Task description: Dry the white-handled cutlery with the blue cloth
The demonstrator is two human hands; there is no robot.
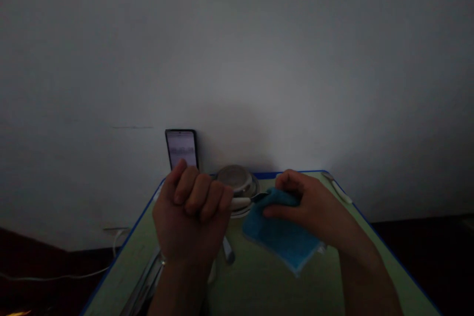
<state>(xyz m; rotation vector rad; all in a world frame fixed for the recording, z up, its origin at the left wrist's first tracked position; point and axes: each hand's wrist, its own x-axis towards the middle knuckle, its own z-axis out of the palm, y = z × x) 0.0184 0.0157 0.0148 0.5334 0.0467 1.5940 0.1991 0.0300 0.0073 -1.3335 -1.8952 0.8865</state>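
The phone screen (181,147) in front of you carries the only visible writing: a single row of dark characters (182,150), apparently digits, set across its pale, lit face. The row is too dim and blurred for you to read its value with certainty. In this view your left hand (194,215) covers the lower edge of the display; no other lettering is legible to you.
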